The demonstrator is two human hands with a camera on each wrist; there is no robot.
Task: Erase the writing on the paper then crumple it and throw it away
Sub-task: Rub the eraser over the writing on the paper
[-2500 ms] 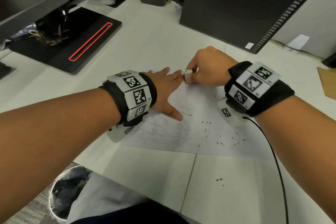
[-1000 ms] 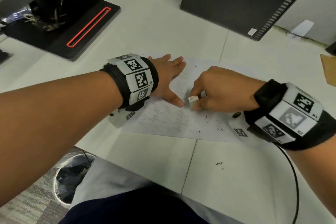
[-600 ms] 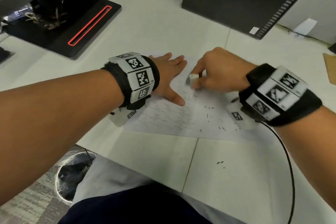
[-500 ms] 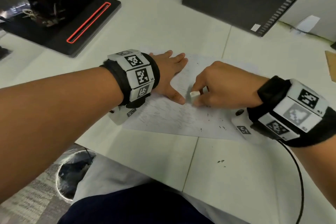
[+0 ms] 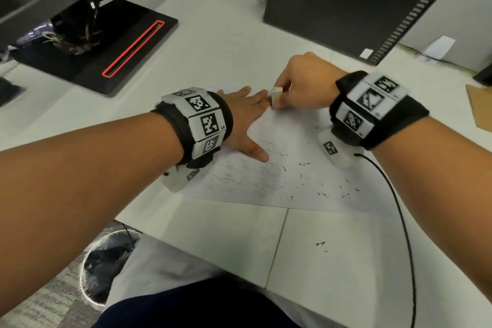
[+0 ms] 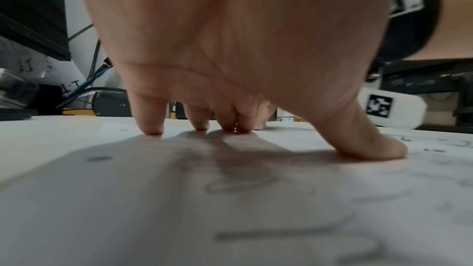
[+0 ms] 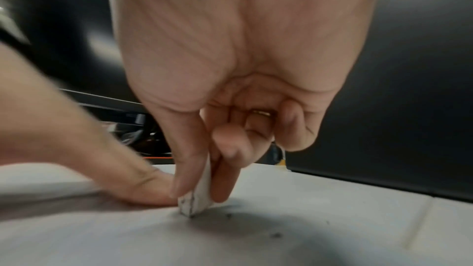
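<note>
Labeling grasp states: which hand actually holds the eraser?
The right hand: it pinches the white eraser against the paper. The left hand lies flat, fingers straight, pressing the sheet down.

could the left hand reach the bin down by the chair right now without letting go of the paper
Probably not. The left hand lies flat, pressing the paper on the desk, while the bin sits on the floor below the desk edge. It would have to lift off first.

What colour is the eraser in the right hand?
White, with grey smudges at its tip; the eraser shows best in the right wrist view.
</note>
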